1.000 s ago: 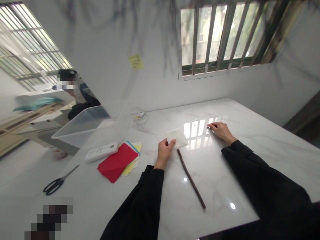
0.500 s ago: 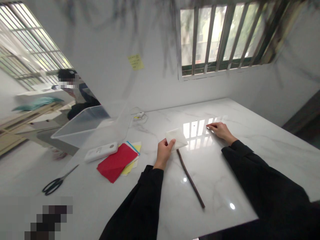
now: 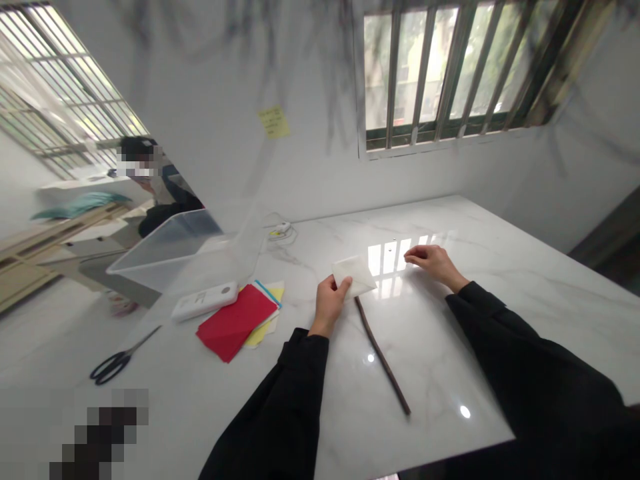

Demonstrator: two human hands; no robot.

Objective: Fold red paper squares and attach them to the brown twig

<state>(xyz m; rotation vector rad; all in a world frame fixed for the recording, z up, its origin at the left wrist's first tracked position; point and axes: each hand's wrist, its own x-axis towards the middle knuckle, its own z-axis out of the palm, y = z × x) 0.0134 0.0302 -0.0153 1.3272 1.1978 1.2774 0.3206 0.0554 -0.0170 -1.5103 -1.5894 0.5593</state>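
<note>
My left hand [image 3: 327,308] pinches a small cream-white piece of folded paper [image 3: 353,272] between thumb and fingers, holding it up over the table. A thin brown stick [image 3: 383,363] lies on the marble-patterned tabletop, its upper end just below the paper. To the right, my right hand [image 3: 437,264] hovers near the window's reflection, thumb and fingertips pressed together. Whether anything tiny is in that pinch I cannot make out. Left of my left hand lies red paper [image 3: 236,321], fanned over yellow paper [image 3: 260,332] and a blue-edged sheet.
A white box-shaped device [image 3: 204,303] lies beside the papers, and black-handled scissors [image 3: 111,367] rest further left. Behind stands a clear plastic bin [image 3: 150,267]. A white cable [image 3: 284,229] lies by the wall, below a yellow sticky note [image 3: 274,122]. Another person [image 3: 167,190] sits beyond the bin.
My right hand has moved slightly left, closer to the paper, with its fingers still pinched. My left hand keeps the paper almost in place. The view has shifted a little.
</note>
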